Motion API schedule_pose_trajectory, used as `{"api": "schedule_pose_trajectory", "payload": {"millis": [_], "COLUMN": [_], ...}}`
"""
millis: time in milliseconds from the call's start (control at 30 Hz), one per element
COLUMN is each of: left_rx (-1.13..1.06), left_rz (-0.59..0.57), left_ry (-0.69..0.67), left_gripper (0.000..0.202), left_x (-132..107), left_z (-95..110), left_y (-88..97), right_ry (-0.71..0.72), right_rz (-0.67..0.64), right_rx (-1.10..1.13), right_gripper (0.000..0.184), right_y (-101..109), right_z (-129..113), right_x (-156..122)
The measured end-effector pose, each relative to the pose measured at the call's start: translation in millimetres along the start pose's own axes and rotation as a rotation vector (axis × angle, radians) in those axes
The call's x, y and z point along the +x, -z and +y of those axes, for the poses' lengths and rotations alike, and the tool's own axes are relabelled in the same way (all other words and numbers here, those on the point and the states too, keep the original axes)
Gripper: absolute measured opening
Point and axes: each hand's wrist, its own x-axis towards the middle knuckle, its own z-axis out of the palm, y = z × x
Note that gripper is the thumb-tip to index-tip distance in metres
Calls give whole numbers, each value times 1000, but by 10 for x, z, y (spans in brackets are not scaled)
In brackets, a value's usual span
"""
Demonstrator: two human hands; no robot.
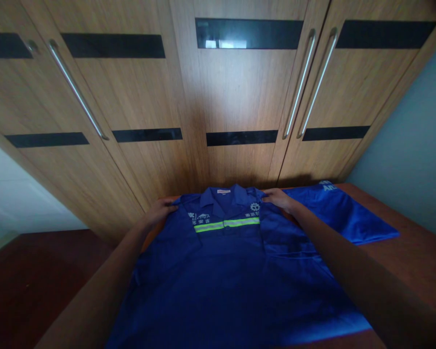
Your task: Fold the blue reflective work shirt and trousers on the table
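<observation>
A dark blue work shirt lies spread out, front side up, with its collar at the far end. Across its chest runs a yellow-green and silver reflective strip, with white printing above it. My left hand is closed on the shirt's left shoulder as I see it. At the opposite shoulder, my right hand pinches the cloth near the collar. Both arms stretch forward along the sides of the shirt, and the right forearm covers part of a sleeve.
A folded bright blue garment with white lettering lies to the right on the reddish-brown surface. Behind stands a wooden wardrobe with black strips and long metal handles. A grey-blue wall borders the right.
</observation>
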Motion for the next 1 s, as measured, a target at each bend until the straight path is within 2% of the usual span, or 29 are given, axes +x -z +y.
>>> {"api": "schedule_pose_trajectory", "payload": {"millis": [67,167,233,300,400,533,633,700,800,900,1000], "left_rx": [-13,50,133,218,334,567,749,837,936,961,919], "left_rz": [29,139,216,244,199,93,69,97,87,43,86], "left_ry": [-50,-133,-205,-299,-476,-646,-717,-741,-763,-784,-761], "left_gripper": [38,42,44,42,29,21,34,41,43,36,32], "left_x": [-93,-340,-593,-900,-1363,-1767,-1908,-1969,-2028,-2013,-1916], "left_z": [70,198,244,208,-29,-502,-717,-734,-632,-539,-556], "left_y": [28,94,150,204,234,123,-1,-49,-47,18,93], "right_ry": [64,157,300,483,636,706,724,716,726,727,674], "right_rz": [37,110,187,232,185,131,103,109,99,93,164], "right_rx": [10,-18,-134,-310,-506,-743,-927,-1005,-1072,-1071,-994], "right_gripper": [34,35,31,24,21,39,51,55,57,53,52], "right_y": [-4,11,34,53,33,-113,-230,-271,-271,-256,-290], "right_z": [-77,-241,-332,-348,-160,343,627,698,669,590,569], "right_x": [-122,-399,-660,-973,-1463,-1956,-2146,-2207,-2244,-2263,-2293]}}
